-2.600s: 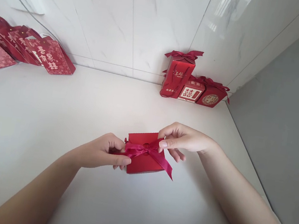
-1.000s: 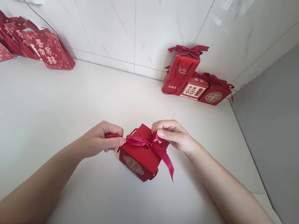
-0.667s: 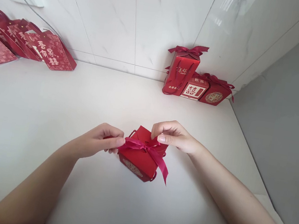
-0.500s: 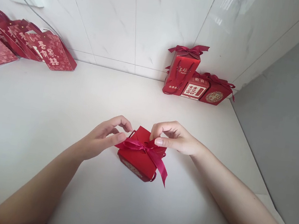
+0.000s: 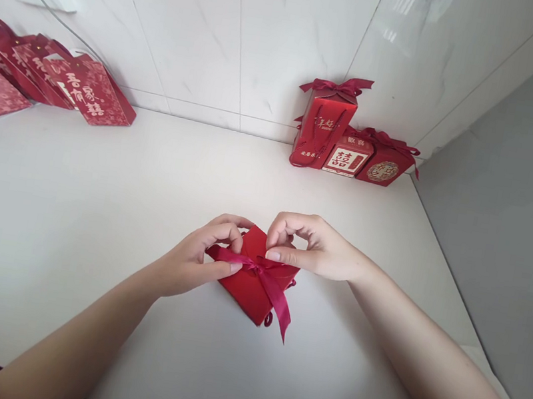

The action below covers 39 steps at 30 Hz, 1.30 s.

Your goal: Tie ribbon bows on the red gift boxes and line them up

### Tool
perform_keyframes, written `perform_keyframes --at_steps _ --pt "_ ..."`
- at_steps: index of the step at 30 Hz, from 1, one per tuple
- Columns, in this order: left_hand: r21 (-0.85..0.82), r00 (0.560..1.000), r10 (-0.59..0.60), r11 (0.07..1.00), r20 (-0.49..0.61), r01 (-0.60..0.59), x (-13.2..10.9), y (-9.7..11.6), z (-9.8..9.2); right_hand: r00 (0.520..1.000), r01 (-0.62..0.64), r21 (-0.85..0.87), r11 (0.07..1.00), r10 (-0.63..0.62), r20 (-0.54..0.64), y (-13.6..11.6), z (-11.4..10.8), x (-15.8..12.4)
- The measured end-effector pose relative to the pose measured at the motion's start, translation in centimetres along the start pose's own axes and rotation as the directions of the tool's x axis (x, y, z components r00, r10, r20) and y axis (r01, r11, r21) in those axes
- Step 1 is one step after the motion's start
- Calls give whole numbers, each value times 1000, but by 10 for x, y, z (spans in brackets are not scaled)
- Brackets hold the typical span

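Note:
A small red gift box (image 5: 245, 296) sits on the white table in front of me, tilted. A dark pink satin ribbon (image 5: 277, 296) is tied across its folded top, with one tail hanging over the front right side. My left hand (image 5: 204, 254) reaches over the box's left side, thumb and bent index finger closed about the ribbon's left loop. At the top right, my right hand (image 5: 307, 243) pinches thumb and index finger at the ribbon beside the knot; the pinched bit is mostly hidden. Cord handles (image 5: 268, 319) show at the box's right side.
Against the tiled wall at the back right stand several red gift boxes (image 5: 326, 125) with ribbon bows. Several red printed bags (image 5: 96, 91) lean at the back left, under a grey cable (image 5: 49, 6). A grey panel (image 5: 513, 178) borders the table on the right.
My left hand has moved right, onto the ribbon's left loop. The box has tipped, hiding its front emblem. My right hand has shifted slightly left, and the ribbon tail hangs lower.

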<state>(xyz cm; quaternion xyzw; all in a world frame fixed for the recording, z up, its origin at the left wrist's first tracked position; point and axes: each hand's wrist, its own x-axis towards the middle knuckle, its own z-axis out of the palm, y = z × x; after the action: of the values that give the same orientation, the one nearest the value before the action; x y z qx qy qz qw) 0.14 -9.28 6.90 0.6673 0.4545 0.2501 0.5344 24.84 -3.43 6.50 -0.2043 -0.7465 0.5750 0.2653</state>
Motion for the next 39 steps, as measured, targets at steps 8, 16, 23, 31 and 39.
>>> perform_keyframes --at_steps 8,16,23,31,39 --pt "-33 999 32 999 -41 -33 0 -1 -4 997 -2 -44 999 -1 -79 -5 -1 0" --pt "-29 982 188 982 27 -187 -2 7 -3 910 -375 -251 892 406 82 -44 -23 -23" --pt "-223 989 147 965 25 -137 3 -8 -8 861 -429 -360 828 496 114 -58 17 -25" --pt "-361 995 55 929 -79 -81 6 -14 -15 869 -488 -419 766 473 -148 -58 46 -15" --pt "-332 990 54 938 -129 -95 6 -12 -14 899 -438 -584 684 328 -291 -47 67 -16"
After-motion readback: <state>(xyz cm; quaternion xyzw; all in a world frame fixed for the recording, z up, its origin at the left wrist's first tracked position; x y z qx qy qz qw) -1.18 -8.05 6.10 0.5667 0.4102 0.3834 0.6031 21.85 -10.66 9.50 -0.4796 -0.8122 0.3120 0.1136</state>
